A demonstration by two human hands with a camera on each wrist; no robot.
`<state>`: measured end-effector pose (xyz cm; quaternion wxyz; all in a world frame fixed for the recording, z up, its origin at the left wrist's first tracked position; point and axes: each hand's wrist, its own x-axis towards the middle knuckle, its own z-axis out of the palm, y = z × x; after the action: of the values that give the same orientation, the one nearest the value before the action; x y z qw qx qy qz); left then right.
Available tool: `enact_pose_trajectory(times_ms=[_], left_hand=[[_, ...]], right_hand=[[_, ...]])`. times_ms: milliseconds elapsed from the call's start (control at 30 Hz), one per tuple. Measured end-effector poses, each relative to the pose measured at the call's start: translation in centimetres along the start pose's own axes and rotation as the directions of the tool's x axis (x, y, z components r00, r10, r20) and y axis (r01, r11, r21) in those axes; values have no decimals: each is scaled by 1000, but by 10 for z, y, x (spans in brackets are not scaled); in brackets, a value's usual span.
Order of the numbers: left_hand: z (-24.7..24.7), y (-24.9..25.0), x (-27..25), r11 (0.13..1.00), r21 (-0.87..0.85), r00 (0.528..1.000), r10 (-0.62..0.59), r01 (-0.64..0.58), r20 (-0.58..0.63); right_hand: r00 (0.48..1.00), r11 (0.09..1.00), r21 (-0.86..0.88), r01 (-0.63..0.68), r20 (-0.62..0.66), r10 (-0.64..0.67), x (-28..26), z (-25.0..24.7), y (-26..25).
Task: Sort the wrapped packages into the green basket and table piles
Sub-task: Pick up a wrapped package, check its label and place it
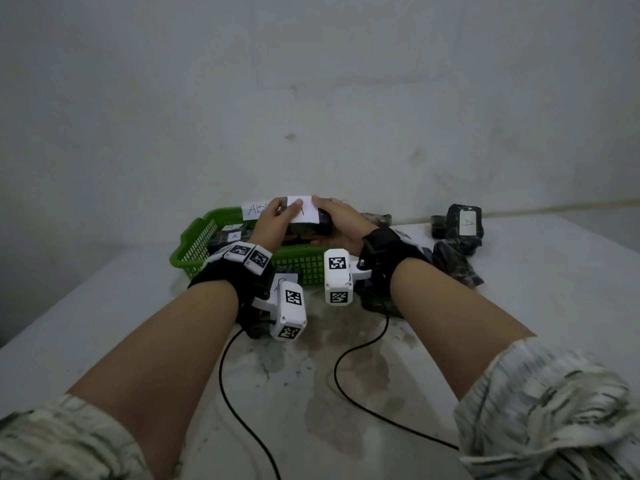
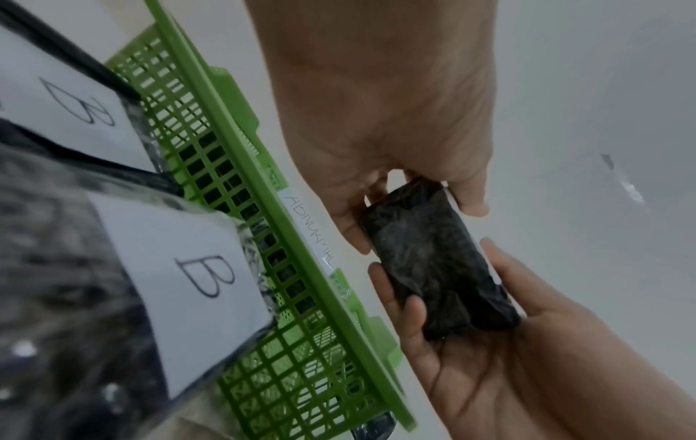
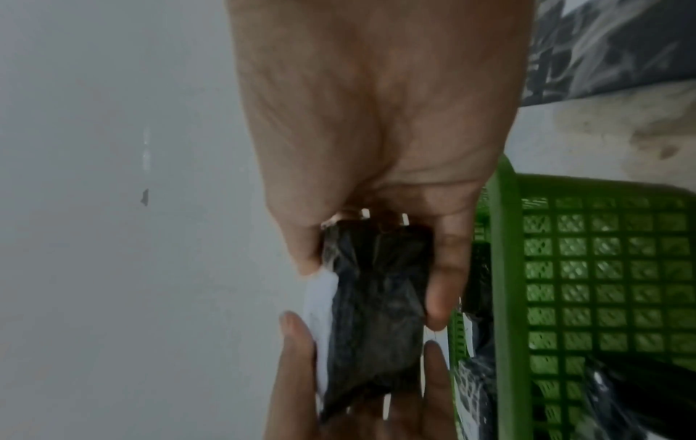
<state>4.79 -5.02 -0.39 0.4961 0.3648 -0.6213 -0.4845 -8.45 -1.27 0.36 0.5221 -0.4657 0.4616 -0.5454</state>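
Dark wrapped package (image 1: 308, 227), white label up, is held at the green basket's (image 1: 194, 249) 12 o'clock rim. Its ends are gripped by curled fingers of the left hand (image 1: 272, 221) and right hand (image 1: 341, 221). Labelled packages (image 1: 221, 239) are seen inside the basket. A loose pile (image 1: 464, 225) lies on the counter (image 1: 104, 323) at the basket's 3 o'clock.

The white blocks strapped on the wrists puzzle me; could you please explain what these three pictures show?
No machine here: a person works with bare hands. The white blocks are wrist cameras; they give the two close pictures, while the wide picture comes from a head camera. The left hand and right hand share a grip on one dark wrapped package bearing a white label, near the green basket. More packages lie on the table.
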Motion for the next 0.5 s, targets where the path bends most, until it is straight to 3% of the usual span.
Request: enact_pose_trajectory(times_ms=[167,367,500], left_hand=[[-3,2,-6,994,-89,998,-56,57,10],[-13,0,-10,989,-141,999,-36,38,20],[-17,-3,-15,974,-211,994,-69,85,82]], right_hand=[[993,996,-22,91,-68,-92,-1,6,4],[994,989,102,103,29,-106,-7,7,8],[991,985,115,129,26,-132,-9,3,13]])
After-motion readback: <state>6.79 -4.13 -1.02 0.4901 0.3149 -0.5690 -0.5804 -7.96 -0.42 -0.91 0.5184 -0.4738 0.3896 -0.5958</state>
